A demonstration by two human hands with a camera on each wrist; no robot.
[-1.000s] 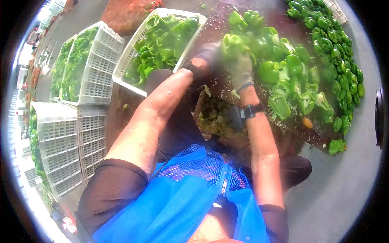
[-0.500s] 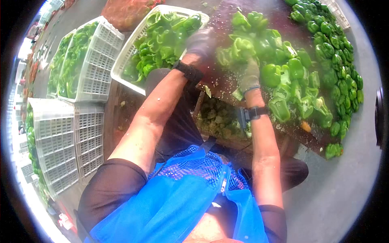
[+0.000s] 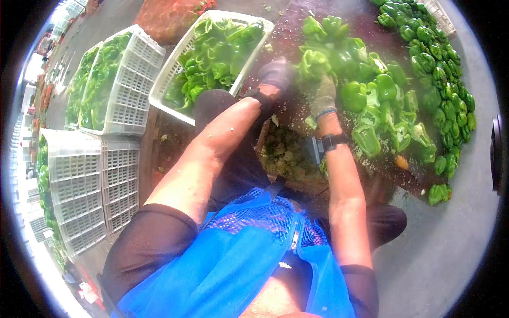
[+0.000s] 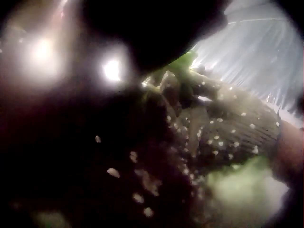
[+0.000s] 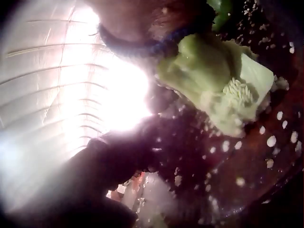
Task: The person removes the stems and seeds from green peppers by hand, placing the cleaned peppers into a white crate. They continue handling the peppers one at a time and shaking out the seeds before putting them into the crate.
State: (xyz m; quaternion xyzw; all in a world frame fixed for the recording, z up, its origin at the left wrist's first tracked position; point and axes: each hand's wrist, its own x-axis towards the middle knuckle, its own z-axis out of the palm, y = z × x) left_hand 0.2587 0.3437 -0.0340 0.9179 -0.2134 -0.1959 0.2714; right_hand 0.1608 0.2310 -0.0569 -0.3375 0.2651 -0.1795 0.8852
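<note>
My gloved right hand (image 3: 324,96) is at a cut green bell pepper (image 3: 314,64), its fingers round the near side. In the left wrist view this seed-speckled glove (image 4: 232,128) has a bit of green pepper (image 4: 183,66) at its fingertips. Just left of it is my gloved left hand (image 3: 277,73), blurred, over the dark red work surface (image 3: 289,16); I cannot tell what its fingers hold. Opened pepper pieces (image 3: 366,139) lie to the right of my right hand. A pale pepper core with seeds (image 5: 209,76) lies below the right wrist.
A white crate (image 3: 172,112) of pepper pieces stands at my left, with more filled crates (image 3: 124,79) beyond. Whole green peppers (image 3: 445,85) are heaped along the right edge. Discarded cores (image 3: 289,151) lie below the work surface, near my knees. A red mesh sack (image 3: 169,21) is behind the crate.
My left hand first moved up to the crate's right rim, then came back down beside the right hand. The right hand has stayed by the cut bell pepper.
</note>
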